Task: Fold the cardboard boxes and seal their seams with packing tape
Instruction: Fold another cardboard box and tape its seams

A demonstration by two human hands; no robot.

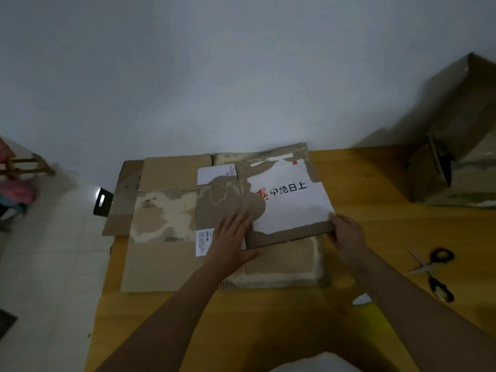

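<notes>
**— Which step are you on?**

— The start of the fold, I'd say. Nothing is a box yet: the flattened cardboard box lies spread on the yellow table, most of it out to the left of my left hand. That hand lies flat on it, fingers straight and spread, pressing the middle panel down rather than holding anything.

**— And the other hand?**

— Just right of the left one is the panel with the torn white label. Its near right corner sits a little lifted. My right hand has that corner, thumb on top and the other fingers curled under the edge, so it is gripping the cardboard.

**— What comes next?**

— My guess: keep the left palm as the anchor along the crease and swing the labelled panel up with the right until the sides can stand. The surface is badly peeled, so I'd bend slowly along the existing score.

**— Is tape within reach?**

— I can't make out a roll. To the right of my right hand, well apart from it, lie scissors, and a small white object I can't identify sits nearer me. Beyond that hand, far right, stands another cardboard box, already raised.
</notes>
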